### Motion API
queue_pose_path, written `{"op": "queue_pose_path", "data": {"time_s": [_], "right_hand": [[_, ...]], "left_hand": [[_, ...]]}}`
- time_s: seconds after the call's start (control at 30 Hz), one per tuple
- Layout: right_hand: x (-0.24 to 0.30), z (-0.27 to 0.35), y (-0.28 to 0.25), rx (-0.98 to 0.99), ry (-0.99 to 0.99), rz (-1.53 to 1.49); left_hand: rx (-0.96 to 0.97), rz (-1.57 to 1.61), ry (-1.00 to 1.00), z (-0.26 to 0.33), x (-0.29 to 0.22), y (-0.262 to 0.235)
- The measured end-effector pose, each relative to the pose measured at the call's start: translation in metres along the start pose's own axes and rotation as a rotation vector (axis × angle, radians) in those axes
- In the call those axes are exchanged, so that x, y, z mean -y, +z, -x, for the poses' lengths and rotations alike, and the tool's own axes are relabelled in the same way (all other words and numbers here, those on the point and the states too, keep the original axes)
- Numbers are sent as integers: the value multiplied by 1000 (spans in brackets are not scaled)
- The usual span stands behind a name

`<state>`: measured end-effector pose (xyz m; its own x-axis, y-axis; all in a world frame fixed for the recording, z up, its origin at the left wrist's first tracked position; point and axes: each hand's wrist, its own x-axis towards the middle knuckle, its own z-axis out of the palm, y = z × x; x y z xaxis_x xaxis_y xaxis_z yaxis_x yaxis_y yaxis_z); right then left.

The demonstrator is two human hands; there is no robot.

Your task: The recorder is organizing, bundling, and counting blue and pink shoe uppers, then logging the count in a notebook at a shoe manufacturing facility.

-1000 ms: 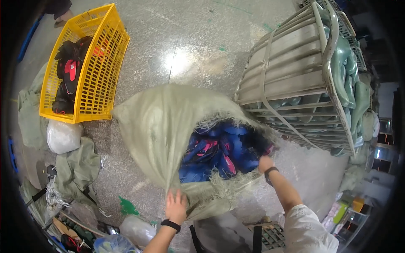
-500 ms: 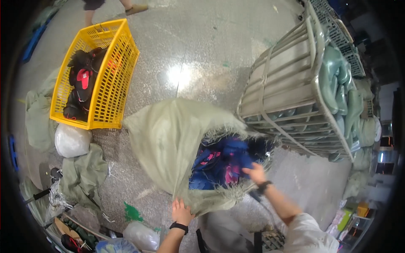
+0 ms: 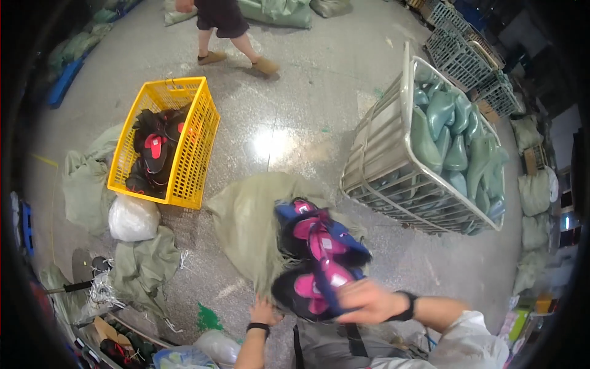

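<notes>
right hand [image 3: 369,301] gripping shoe bundle [image 3: 316,258] | left hand [image 3: 265,310] pinching sack [image 3: 252,215] | yellow basket [image 3: 196,154], wire cage [image 3: 393,141] flanking

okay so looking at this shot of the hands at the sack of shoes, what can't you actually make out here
Head view only:
- Right hand: motion-blurred, so its grip on the blue and pink shoes is unclear.
- Left hand: fingers lie against the green sack; whether they pinch it cannot be told.
- Sack's inside: hidden by the shoes and cloth.
- Yellow basket: the number of dark shoes is unclear.
- Person walking: cut off by the top edge.
</notes>
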<state>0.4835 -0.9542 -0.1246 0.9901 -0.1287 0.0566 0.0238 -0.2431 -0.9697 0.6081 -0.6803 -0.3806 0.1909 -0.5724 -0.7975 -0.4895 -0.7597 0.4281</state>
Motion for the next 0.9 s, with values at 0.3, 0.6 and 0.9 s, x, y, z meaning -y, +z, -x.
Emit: {"op": "queue_pose_path", "data": {"time_s": [0.3,0.6,0.9], "right_hand": [[124,-84,105,270,-554,-564],[247,-246,133,281,-365,-433],[427,-302,328,945,-566,-795]], "left_hand": [[-754,982,331,205,-79,-138],[-1516,1375,386,416,-1,-193],[-1605,894,698,628,-22,-112]]}}
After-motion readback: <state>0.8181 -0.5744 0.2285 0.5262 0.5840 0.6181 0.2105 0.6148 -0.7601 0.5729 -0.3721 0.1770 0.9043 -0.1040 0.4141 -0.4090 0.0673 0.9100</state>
